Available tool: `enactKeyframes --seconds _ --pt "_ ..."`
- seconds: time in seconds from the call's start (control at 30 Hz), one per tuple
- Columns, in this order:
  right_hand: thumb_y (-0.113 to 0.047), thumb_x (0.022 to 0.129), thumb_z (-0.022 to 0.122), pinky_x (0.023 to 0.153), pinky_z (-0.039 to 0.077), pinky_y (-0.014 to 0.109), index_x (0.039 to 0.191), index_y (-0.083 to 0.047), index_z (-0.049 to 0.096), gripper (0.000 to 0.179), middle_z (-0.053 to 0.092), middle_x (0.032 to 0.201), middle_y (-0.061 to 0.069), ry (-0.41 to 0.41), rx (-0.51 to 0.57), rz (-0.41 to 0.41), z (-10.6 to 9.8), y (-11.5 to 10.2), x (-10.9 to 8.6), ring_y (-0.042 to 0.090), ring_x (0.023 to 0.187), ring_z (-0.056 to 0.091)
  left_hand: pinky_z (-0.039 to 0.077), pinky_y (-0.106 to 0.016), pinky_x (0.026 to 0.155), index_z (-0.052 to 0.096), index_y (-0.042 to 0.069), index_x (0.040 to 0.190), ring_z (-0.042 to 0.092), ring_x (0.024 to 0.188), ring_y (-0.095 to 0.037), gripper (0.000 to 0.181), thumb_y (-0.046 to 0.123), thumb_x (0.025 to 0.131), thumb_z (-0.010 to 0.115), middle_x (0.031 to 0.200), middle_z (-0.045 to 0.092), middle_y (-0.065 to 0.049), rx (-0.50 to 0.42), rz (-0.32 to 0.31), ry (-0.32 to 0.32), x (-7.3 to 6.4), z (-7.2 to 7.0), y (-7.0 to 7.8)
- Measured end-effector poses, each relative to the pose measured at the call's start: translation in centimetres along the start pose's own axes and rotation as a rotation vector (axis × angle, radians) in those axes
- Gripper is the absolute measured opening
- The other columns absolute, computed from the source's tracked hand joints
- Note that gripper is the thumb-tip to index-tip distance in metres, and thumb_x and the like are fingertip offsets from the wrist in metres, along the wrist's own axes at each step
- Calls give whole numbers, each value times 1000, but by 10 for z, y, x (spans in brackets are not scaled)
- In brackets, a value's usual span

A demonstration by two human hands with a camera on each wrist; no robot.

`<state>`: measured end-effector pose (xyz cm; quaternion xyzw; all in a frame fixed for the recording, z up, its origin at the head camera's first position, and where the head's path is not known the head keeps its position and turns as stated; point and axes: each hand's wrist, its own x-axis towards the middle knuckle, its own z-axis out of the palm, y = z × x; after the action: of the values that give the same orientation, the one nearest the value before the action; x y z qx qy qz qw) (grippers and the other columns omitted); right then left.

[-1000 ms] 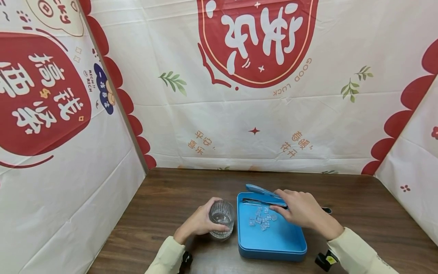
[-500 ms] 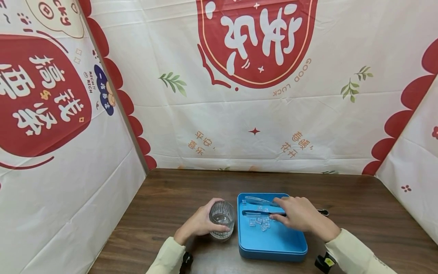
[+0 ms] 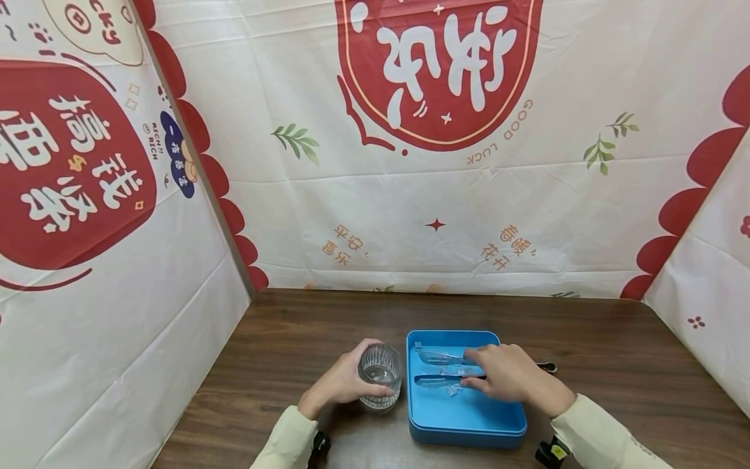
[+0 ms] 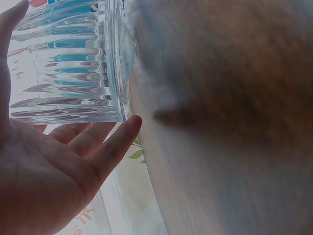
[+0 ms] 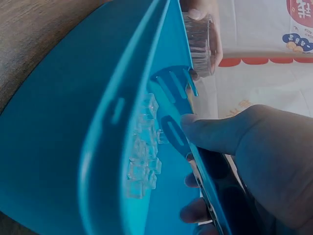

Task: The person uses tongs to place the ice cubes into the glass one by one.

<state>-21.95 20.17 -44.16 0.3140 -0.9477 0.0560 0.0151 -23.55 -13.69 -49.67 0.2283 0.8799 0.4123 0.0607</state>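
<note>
My left hand (image 3: pixel 346 381) grips a clear ribbed glass (image 3: pixel 381 370) from its left side, just left of a blue square tray (image 3: pixel 469 439). In the left wrist view, the glass (image 4: pixel 63 63) lies between the thumb and the other fingers. My right hand (image 3: pixel 506 372) holds metal tongs (image 5: pixel 195 171) over the tray, thumb on one arm and fingers on the other. Their slotted heads point left and stand apart. Several clear cubes (image 5: pixel 142 156) lie on the tray floor close to the heads; in the head view the tongs partly hide them.
One loose clear cube (image 3: pixel 418 346) lies in the tray's far left corner. Brown wood table (image 3: pixel 322 312) surrounds the tray and glass. Printed white cloth (image 3: pixel 375 195) hangs behind the table and along both sides.
My right hand has lowered the tongs into the tray and brought them nearer to me, over the cubes. The far arm has dropped below the rim. My left hand and the glass stay put.
</note>
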Motion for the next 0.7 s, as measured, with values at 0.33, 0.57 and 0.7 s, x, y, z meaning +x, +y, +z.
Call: enactKeyframes --seconds 0.33,0.57,0.7 --pt "-47 87 71 50 44 27 102 -13 68 37 69 81 0 -5 -15 -27 4 -2 1 7 60 56 52 -35 82 42 29 139 61 102 -16 85 50 70 87 118 62 -2 -7 -10 -5 -1 -1 0" --pt "-46 88 71 49 38 25 96 -16 65 32 62 73 -6 1 -22 -46 8 -3 2 3 56 47 52 -37 83 43 30 139 61 104 -18 84 50 70 87 119 62 -3 -19 -4 1 0 0 0" --pt "-45 88 71 48 38 26 96 -16 65 31 63 74 -6 6 -39 -48 10 -3 2 4 57 48 52 -37 84 43 30 139 61 105 -19 84 49 70 87 119 62 -4 -17 -1 0 -1 0 -1"
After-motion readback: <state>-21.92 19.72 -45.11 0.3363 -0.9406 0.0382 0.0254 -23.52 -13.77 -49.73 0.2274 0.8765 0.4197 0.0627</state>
